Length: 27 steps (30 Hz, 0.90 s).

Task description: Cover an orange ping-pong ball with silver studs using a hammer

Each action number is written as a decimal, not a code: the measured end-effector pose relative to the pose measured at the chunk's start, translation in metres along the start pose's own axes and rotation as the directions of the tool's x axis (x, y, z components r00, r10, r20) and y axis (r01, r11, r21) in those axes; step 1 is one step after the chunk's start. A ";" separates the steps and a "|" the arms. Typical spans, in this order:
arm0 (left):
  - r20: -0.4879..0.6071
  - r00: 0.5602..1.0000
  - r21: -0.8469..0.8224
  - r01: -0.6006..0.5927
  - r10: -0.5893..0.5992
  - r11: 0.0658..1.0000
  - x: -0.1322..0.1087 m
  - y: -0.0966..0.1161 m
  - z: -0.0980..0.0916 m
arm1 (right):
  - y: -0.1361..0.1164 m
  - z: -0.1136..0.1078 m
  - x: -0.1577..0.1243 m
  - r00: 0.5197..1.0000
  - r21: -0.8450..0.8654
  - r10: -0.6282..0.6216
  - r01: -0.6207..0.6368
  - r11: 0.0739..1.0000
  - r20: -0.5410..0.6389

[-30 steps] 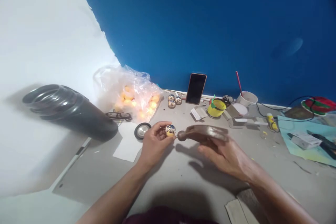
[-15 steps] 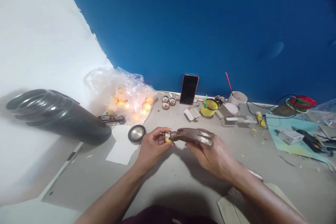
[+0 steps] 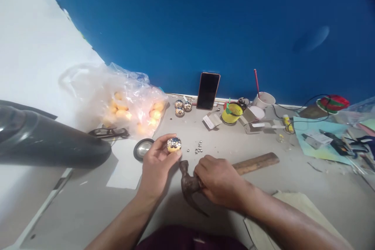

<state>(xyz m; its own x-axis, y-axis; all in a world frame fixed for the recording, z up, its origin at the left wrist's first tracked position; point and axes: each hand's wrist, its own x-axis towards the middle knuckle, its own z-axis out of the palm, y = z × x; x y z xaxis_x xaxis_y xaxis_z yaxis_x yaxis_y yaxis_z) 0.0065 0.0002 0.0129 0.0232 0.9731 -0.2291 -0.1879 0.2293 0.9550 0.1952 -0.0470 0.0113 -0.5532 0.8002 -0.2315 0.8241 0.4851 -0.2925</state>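
A yellow ball partly covered in shiny silver studs (image 3: 174,145) is pinched between the thumb and fingers of my left hand (image 3: 159,160). My right hand (image 3: 218,177) is closed around the handle of a claw hammer (image 3: 190,184), close to its head. The hammer lies low over the table with its claw towards me and its wooden handle pointing right. Several small silver studs (image 3: 199,147) lie loose on the table just beyond my hands. Three studded balls (image 3: 179,111) sit together farther back.
A clear bag of yellow balls (image 3: 123,109), glasses (image 3: 109,133), a round metal lid (image 3: 143,149) and a dark cylinder (image 3: 55,140) are on the left. Behind stand a phone (image 3: 208,90) and a yellow cup (image 3: 231,113). Blue paper (image 3: 304,146) with tools lies right.
The hammer has come down from the ball and turned, so its whole handle shows. My left hand has tilted the ball's studded top into view. Loose studs have become visible, and the view has shifted.
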 end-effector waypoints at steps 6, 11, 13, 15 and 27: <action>0.094 0.995 -0.033 0.024 -0.020 0.999 -0.007 -0.004 0.000 | 0.002 0.003 -0.001 0.999 0.030 -0.015 0.013 0.999 0.047; 0.089 0.996 -0.023 0.026 -0.024 0.999 -0.009 -0.001 0.004 | 0.028 -0.001 0.006 0.941 0.133 0.250 -0.225 0.965 -0.229; 0.078 0.996 -0.020 0.043 -0.042 0.999 -0.006 -0.002 0.005 | 0.038 0.004 0.013 0.907 0.137 0.317 -0.289 0.947 -0.278; 0.069 0.996 -0.010 0.062 -0.061 0.998 -0.001 -0.005 0.005 | 0.044 0.010 0.020 0.905 0.140 0.325 -0.297 0.944 -0.273; 0.082 0.988 -0.084 0.139 -0.132 0.987 0.009 -0.013 0.005 | 0.055 0.022 0.027 0.864 0.320 0.326 -0.206 0.925 -0.384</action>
<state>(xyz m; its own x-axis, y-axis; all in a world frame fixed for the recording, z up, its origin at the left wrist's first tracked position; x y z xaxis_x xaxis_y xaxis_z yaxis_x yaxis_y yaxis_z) 0.0140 0.0063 -0.0005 0.1279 0.9328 -0.3369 -0.2643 0.3595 0.8949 0.2226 -0.0069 -0.0316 -0.1629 0.9848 0.0611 0.8372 0.1707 -0.5195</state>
